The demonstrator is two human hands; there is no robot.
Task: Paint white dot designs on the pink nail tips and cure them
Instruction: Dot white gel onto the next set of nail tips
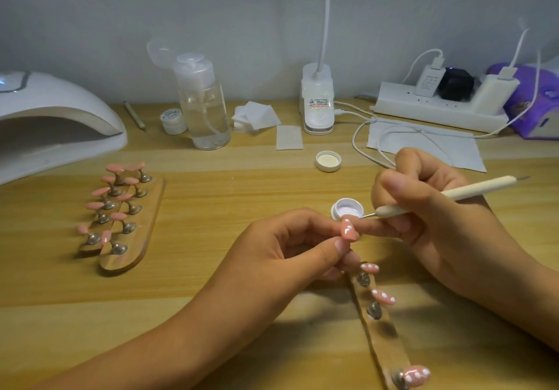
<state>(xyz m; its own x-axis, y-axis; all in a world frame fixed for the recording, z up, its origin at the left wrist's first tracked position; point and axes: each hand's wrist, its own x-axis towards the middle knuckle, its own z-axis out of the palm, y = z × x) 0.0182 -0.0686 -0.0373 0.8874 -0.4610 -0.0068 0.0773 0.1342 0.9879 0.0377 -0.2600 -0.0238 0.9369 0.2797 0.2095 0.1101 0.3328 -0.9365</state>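
Pinching one pink nail tip [348, 230] in my left hand [290, 247], near centre; its stand is hidden behind the fingers. My right hand [423, 208] grips the dotting tool [447, 194], its point just beside the white paint jar [348, 208]; can't tell if it touches the nail. Three dotted tips [383, 296] sit on the near holder strip [381, 326], cut off at the bottom edge. Plain tips [118, 215] stand far left, near the curing lamp [54, 117], cropped at the left edge.
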